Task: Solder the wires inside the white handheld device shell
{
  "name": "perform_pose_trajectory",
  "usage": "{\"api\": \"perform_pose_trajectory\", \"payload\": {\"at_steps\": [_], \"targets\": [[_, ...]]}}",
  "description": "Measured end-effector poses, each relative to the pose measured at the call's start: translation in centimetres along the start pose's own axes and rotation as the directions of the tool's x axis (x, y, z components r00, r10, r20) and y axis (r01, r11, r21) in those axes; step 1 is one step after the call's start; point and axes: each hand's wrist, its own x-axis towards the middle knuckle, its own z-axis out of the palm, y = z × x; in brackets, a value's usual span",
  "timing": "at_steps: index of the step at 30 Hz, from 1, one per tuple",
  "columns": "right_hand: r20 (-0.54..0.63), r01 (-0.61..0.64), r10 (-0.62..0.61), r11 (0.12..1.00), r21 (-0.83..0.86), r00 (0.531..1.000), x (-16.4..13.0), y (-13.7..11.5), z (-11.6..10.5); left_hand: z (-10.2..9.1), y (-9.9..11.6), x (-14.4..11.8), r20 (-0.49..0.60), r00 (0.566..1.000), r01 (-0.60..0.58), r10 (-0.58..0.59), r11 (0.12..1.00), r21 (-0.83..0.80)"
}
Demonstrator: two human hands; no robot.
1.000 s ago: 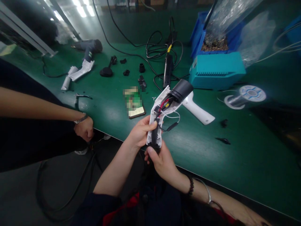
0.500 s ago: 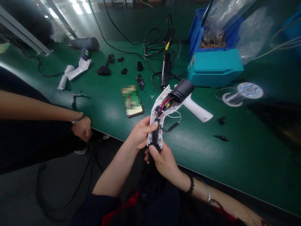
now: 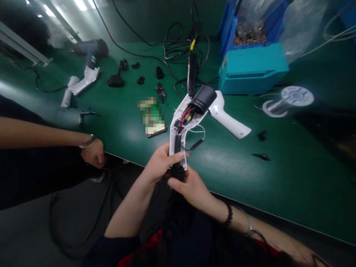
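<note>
An opened white plastic hair-dryer half-shell (image 3: 178, 133), with red, yellow and black wires showing inside and a black round nozzle (image 3: 202, 99) at its top end, is held upright just above the near edge of the green table (image 3: 278, 178). Its handle is gripped by both hands: the left hand (image 3: 160, 163) is closed around the lower handle from 9 o'clock, thumb laid across the open face, while the right hand (image 3: 189, 187) is closed on the black cord end at the handle's base, from 5 o'clock. To do this well, the shell is best kept steady by the left hand while the cord end is seated, with the loose wires kept clear of the shell's edges.

At 2 o'clock of the shell, a matching white plastic shell half (image 3: 229, 120) lies on the table. Further out at 1 o'clock stands a teal box (image 3: 253, 72); at 3 o'clock, a spool of solder wire (image 3: 289, 101). At 9 o'clock, another person's hand (image 3: 93, 152) rests at the table edge.
</note>
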Motion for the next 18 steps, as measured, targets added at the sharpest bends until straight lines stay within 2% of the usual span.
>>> {"api": "perform_pose_trajectory", "payload": {"at_steps": [5,8,9,11,13,14,15,16,17,18], "targets": [[-0.015,-0.017,0.018,0.999,0.043,1.0,-0.8,0.5,0.7,0.3,-0.7,-1.1,0.012,1.0,0.012,-0.013,0.999,0.041],[-0.008,0.049,-0.049,0.999,0.014,0.999,-1.0,0.7,0.9,0.5,-1.0,-1.9,-0.003,0.999,-0.046,0.046,0.996,0.074],[0.029,0.079,-0.079,0.997,0.022,0.996,-1.1,0.5,0.6,0.6,-1.1,-2.2,-0.009,0.997,-0.077,0.078,0.993,0.085],[0.19,0.069,-0.07,0.998,0.013,0.979,-1.2,-0.8,-1.0,0.8,-1.0,-2.7,-0.022,0.989,-0.145,0.149,0.982,0.123],[0.38,-0.021,0.063,0.993,-0.113,0.923,-1.3,-3.0,-3.8,0.9,-0.9,-3.1,-0.018,0.981,-0.188,0.193,0.969,0.162],[0.381,-0.049,0.138,0.971,-0.235,0.914,-1.3,-4.3,-5.5,0.9,-0.9,-3.3,-0.014,0.98,-0.194,0.2,0.966,0.173],[0.324,-0.034,0.142,0.948,-0.318,0.935,-1.3,-5.7,-7.2,0.9,-0.9,-3.3,-0.013,0.98,-0.193,0.198,0.966,0.174],[0.212,0.024,0.05,0.943,-0.332,0.976,-1.1,-7.1,-8.8,1.0,-0.9,-3.3,-0.012,0.981,-0.188,0.193,0.968,0.168],[0.036,0.103,-0.097,0.951,-0.29,0.995,-0.9,-8.4,-10.1,1.0,-0.9,-3.3,-0.011,0.982,-0.183,0.187,0.97,0.159],[-0.152,0.2,-0.24,0.951,-0.235,0.959,-0.6,-9.6,-11.0,1.1,-0.9,-3.2,-0.011,0.983,-0.181,0.185,0.972,0.149]]}}
